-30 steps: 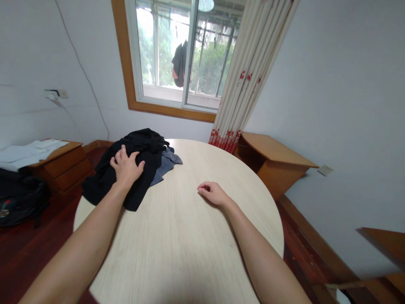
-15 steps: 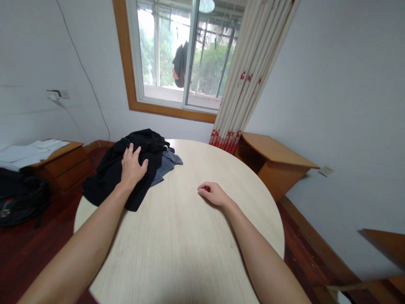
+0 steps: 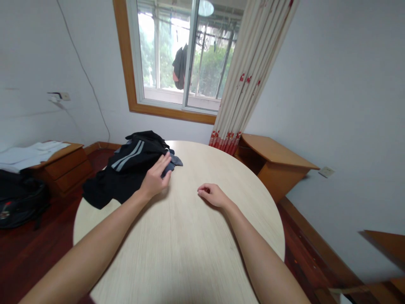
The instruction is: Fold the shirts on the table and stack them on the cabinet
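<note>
A heap of dark clothes lies on the left side of the round pale table (image 3: pixel 190 240). On top is a black garment (image 3: pixel 148 145) with two grey stripes, partly folded over itself. A blue-grey cloth (image 3: pixel 176 160) pokes out at the heap's right edge. My left hand (image 3: pixel 156 176) is at that edge, its fingers stretched out over the clothes and gripping nothing that I can see. Near the table's middle, my right hand (image 3: pixel 213 195) rests with loosely curled fingers, thumb close to the forefinger. Nothing shows inside it.
A wooden desk (image 3: pixel 278 154) stands beyond the table on the right, below a curtain (image 3: pixel 243 93). To the left are a low cabinet (image 3: pixel 71 164) with white sheets on it and a black backpack (image 3: pixel 22 198) on the floor. A window (image 3: pixel 183 59) is straight ahead.
My left hand has moved right across the clothes to their right edge. The black garment has been turned over, so its grey stripes now show. My right hand has stayed put.
</note>
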`<move>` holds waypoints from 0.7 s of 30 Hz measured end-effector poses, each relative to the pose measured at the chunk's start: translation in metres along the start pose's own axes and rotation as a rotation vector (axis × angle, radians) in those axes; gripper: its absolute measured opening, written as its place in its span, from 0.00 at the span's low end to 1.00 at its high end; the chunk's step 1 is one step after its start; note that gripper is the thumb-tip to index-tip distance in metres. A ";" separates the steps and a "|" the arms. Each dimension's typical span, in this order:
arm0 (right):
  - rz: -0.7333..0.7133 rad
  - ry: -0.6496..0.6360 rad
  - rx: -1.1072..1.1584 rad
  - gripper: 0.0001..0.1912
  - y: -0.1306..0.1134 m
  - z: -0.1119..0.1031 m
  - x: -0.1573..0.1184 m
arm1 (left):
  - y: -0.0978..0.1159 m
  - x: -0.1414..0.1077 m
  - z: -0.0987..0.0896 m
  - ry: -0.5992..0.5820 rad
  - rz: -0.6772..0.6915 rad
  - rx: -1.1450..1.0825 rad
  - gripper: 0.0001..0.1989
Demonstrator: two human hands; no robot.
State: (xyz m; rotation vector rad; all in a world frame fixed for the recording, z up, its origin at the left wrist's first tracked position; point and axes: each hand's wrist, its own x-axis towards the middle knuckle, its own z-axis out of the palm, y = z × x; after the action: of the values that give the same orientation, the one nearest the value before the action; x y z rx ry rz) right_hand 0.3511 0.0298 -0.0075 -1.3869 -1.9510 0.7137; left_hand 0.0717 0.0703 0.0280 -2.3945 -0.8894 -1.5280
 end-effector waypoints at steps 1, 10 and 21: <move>-0.004 0.000 0.000 0.11 0.001 0.000 0.000 | 0.007 -0.002 0.005 -0.032 0.036 -0.023 0.28; -0.083 -0.004 0.054 0.25 0.007 0.000 0.001 | 0.070 -0.018 0.035 -0.286 0.400 -0.341 0.31; -0.165 -0.017 0.095 0.14 -0.010 0.005 0.000 | 0.056 -0.010 0.029 -0.325 0.245 -0.229 0.21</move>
State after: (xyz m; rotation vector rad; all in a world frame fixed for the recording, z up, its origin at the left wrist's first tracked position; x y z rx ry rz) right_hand 0.3413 0.0265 -0.0033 -1.1520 -1.9909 0.7316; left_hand 0.1223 0.0340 0.0152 -2.8464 -0.4625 -1.2303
